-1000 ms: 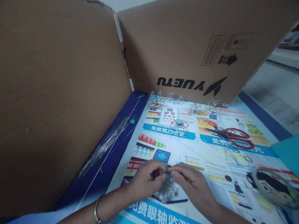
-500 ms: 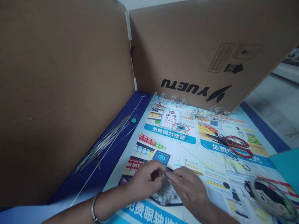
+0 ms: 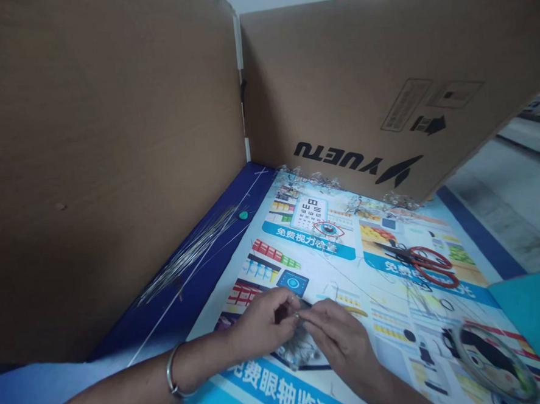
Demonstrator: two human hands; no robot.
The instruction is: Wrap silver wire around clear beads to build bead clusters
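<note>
Left panel (image 3: 111, 151): plain brown cardboard, unmarked apart from a small scuff. Right panel (image 3: 358, 74): cardboard too, "YUETU" printed in black, upside down, with a leaf-like logo, an arrow and two boxes of print too small to read. They met at a corner with white tape; pale wall showed above, grey-white floor (image 3: 513, 211) at right.

Printed sheet (image 3: 342, 271) covered most of the blue table (image 3: 224, 241). Readable: 免费视力检查 (one character partly covered), 免费眼轴监测 near the bottom edge, 免费 and 光 on a banner partly under the scissors; an eye chart of E's as well.

Turquoise item (image 3: 536, 320) stood at the right edge. Left hand (image 3: 259, 324), bangle (image 3: 169, 376) on the wrist, came in low: fingers curled, thumb and index pinched closed at the clear cluster's (image 3: 297, 351) upper end. Right hand (image 3: 345, 337) faced it, thumb and finger close together, tips just beside the left's; couldn't tell what it gripped. Cluster sat just below the fingertips, over the sheet.

Wires (image 3: 189, 259) lay along the left panel; red-handled scissors (image 3: 410, 257) and clear ring (image 3: 463, 358) at right. Clear bits (image 3: 317, 179) lined the right panel's foot. Green bit (image 3: 243, 216): beside the wires.
</note>
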